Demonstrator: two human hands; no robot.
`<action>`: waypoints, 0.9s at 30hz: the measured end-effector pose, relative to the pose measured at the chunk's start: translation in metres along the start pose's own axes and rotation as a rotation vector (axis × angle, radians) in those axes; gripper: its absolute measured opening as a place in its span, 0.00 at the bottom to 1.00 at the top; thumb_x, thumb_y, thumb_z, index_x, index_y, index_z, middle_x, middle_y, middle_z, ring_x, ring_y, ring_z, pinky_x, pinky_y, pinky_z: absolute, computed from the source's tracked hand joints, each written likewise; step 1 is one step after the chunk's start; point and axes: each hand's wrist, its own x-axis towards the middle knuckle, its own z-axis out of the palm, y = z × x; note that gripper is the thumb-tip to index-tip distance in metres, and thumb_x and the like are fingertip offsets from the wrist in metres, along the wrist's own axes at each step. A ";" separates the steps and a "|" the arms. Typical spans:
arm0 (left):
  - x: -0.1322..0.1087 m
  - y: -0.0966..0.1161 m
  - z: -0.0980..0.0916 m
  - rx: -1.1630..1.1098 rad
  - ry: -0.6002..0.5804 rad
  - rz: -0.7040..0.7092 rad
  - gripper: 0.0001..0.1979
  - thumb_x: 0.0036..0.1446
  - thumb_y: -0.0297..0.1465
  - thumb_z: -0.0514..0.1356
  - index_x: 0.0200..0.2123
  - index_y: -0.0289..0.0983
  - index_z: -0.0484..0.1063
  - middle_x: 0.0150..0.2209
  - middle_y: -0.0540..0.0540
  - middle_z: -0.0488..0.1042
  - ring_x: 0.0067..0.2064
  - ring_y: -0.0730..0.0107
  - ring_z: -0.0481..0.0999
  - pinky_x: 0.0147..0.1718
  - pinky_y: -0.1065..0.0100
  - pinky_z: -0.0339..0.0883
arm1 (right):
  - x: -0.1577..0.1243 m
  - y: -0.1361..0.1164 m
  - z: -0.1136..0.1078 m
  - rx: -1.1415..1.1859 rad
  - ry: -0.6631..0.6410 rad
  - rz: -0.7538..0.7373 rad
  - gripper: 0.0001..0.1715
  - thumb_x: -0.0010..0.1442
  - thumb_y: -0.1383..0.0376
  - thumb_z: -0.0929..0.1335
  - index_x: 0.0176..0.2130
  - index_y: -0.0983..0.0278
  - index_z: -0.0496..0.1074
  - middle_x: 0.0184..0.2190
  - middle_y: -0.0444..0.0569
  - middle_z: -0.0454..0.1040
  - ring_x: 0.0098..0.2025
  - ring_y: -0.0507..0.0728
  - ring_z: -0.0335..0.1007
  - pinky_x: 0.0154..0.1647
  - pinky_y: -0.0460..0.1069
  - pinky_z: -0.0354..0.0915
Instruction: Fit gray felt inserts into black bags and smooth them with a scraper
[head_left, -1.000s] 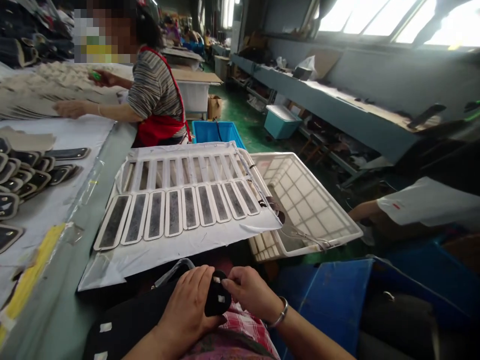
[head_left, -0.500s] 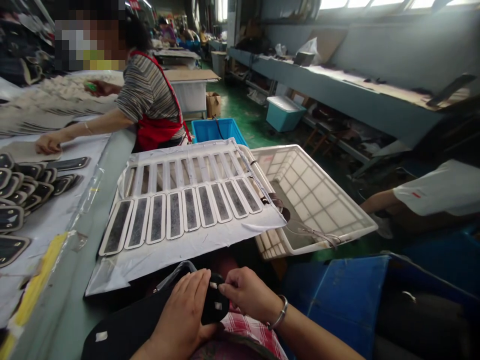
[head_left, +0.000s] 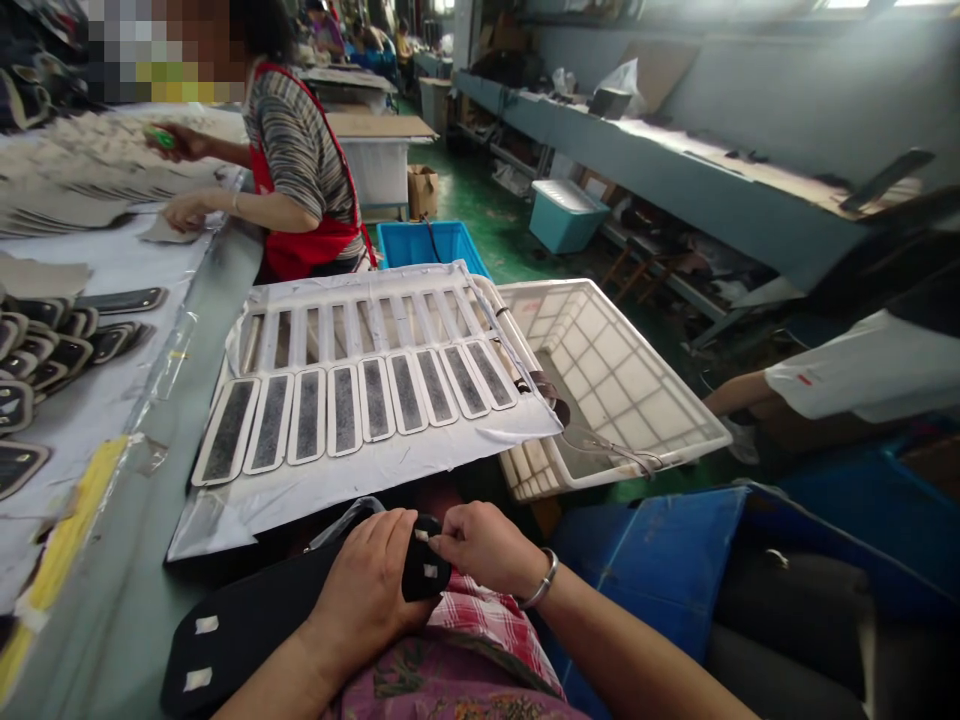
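Note:
A long black panel (head_left: 247, 625) with rounded ends lies across my lap, and small white tabs show near both of its ends. My left hand (head_left: 371, 575) is wrapped over the panel close to its right end, fingers together and thumb along the near edge. At that end my right hand (head_left: 484, 545) is closed in a pinch, its fingertips at the upper white tab (head_left: 422, 536). A second white tab (head_left: 430, 571) sits just below it. Behind my left hand a shiny strip (head_left: 345, 525) curves up at the panel's far edge.
Ahead, a white-covered board (head_left: 420, 445) bears a row of dark strips (head_left: 345, 410) with pale borders. A white crate (head_left: 637, 390) stands beyond it, and a blue bin (head_left: 652, 560) on my right. Across the left table (head_left: 150, 520), a co-worker (head_left: 300, 170) handles pale pieces.
My hands keep their places on the panel, the right still at the upper tab. The view has tilted down slightly. The co-worker's near hand has drawn back with a pale piece.

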 end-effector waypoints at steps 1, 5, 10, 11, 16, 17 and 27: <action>0.002 0.002 -0.002 -0.015 -0.018 -0.023 0.29 0.47 0.41 0.60 0.48 0.29 0.63 0.44 0.36 0.69 0.46 0.53 0.68 0.48 0.54 0.63 | 0.000 0.000 0.001 -0.017 0.018 -0.013 0.13 0.52 0.60 0.66 0.20 0.65 0.68 0.15 0.39 0.64 0.18 0.45 0.54 0.19 0.42 0.46; 0.004 0.006 -0.001 -0.014 -0.033 -0.077 0.27 0.47 0.41 0.59 0.47 0.30 0.63 0.43 0.37 0.70 0.45 0.54 0.69 0.46 0.54 0.63 | -0.001 0.001 0.004 -0.029 0.047 -0.014 0.13 0.51 0.61 0.66 0.20 0.65 0.67 0.15 0.39 0.63 0.19 0.45 0.53 0.18 0.42 0.45; 0.003 0.007 0.006 0.024 0.004 -0.114 0.35 0.41 0.44 0.61 0.49 0.28 0.62 0.45 0.34 0.69 0.47 0.50 0.68 0.49 0.51 0.60 | 0.000 0.003 0.007 0.019 0.047 0.028 0.13 0.50 0.62 0.66 0.19 0.65 0.65 0.14 0.38 0.60 0.18 0.45 0.51 0.17 0.42 0.44; 0.003 0.007 0.006 0.023 -0.002 -0.118 0.33 0.42 0.43 0.61 0.48 0.28 0.63 0.45 0.34 0.70 0.46 0.51 0.68 0.48 0.51 0.60 | 0.000 0.004 0.007 0.036 0.039 0.039 0.13 0.50 0.62 0.66 0.19 0.65 0.65 0.14 0.37 0.59 0.18 0.45 0.50 0.17 0.42 0.44; 0.009 0.011 0.002 -0.012 -0.030 -0.137 0.25 0.43 0.36 0.59 0.46 0.30 0.65 0.42 0.37 0.71 0.44 0.53 0.69 0.46 0.52 0.61 | 0.009 0.014 0.008 0.181 -0.014 0.096 0.16 0.49 0.60 0.67 0.18 0.66 0.63 0.13 0.37 0.56 0.18 0.45 0.47 0.16 0.43 0.42; 0.010 0.011 0.001 -0.021 -0.036 -0.142 0.26 0.42 0.36 0.60 0.46 0.30 0.65 0.42 0.36 0.71 0.44 0.52 0.70 0.46 0.52 0.61 | 0.012 0.016 0.008 0.241 -0.042 0.122 0.16 0.48 0.59 0.68 0.18 0.66 0.62 0.13 0.37 0.56 0.18 0.45 0.47 0.16 0.42 0.43; -0.012 -0.009 -0.024 -0.133 0.016 0.034 0.31 0.49 0.45 0.61 0.54 0.40 0.60 0.53 0.41 0.67 0.55 0.53 0.64 0.53 0.51 0.59 | 0.019 0.032 0.020 0.774 -0.228 0.239 0.13 0.46 0.60 0.69 0.23 0.65 0.61 0.12 0.36 0.61 0.12 0.45 0.52 0.13 0.41 0.48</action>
